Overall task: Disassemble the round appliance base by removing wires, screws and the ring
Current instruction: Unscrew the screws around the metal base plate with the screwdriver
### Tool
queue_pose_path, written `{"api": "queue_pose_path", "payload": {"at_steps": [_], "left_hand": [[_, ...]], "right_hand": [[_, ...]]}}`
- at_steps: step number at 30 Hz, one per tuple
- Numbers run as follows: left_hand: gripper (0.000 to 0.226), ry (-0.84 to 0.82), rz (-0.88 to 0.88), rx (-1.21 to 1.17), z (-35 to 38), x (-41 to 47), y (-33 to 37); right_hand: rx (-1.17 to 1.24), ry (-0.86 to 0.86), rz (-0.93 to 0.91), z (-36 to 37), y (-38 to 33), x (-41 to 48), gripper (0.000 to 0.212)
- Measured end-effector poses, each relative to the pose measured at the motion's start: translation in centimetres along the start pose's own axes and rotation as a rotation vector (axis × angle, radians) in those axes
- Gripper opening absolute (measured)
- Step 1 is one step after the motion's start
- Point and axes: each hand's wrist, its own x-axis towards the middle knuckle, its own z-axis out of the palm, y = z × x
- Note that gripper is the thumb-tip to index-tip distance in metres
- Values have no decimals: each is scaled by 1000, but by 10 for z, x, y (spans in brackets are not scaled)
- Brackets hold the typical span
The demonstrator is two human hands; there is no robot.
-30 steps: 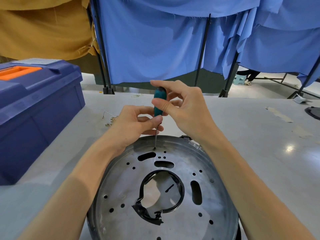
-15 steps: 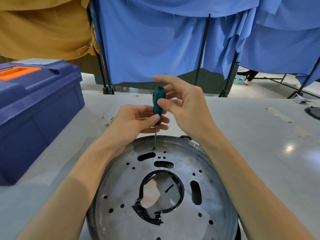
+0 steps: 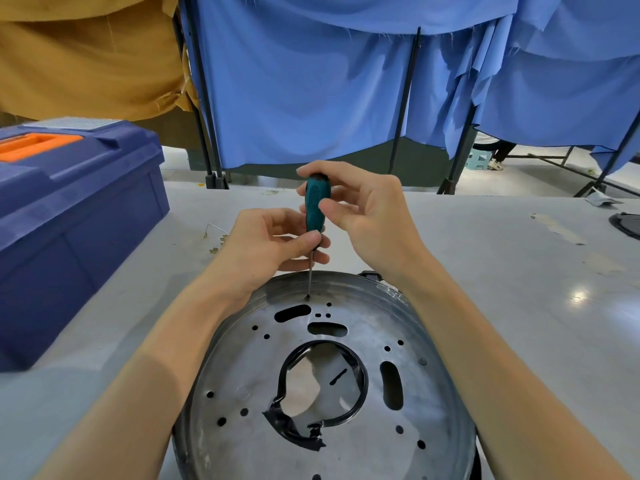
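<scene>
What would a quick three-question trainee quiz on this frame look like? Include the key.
1. Which hand pinches the screwdriver at the bottom of its handle? A left; B right; C neither.
2. True or false: the screwdriver tip rests in the big central opening of the round base.
3. Fill in: the blue toolbox stands to the ___ of the base.
Key: 1 A, the left hand pinches low and the right hand grips higher. 2 False, it sits at a small hole near the far rim. 3 left.
</scene>
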Motion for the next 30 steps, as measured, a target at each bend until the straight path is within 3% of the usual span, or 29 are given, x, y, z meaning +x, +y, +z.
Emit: {"api": "queue_pose_path", "payload": {"at_steps": [5,10,12,17,22,24,28,30], "left_hand": [[54,37,19,-10,-1,1,1],[16,-41,-2,25,-3,1,-1],[11,-19,-3,38,-4,1,-2],[44,11,52,28,-2,0,0],[15,-46,52,13,-1,1,-1],[15,-14,51,15,-2,1,-2],[45,31,78,42,-2,2,-2],[36,-17,57,25,-2,2,-2]], "right_hand": [[-67,32,-23,5,-1,0,32],[-40,51,-11,4,0,1,34],[-10,24,-8,5,1,1,30],[-61,24,-28,7,0,-1,30],[-17,44,1,2,0,1,39],[3,16,-9,3,0,0,34],[-74,11,-29,6,1,-1,30],[-94,47,-32,4,1,0,32]]}}
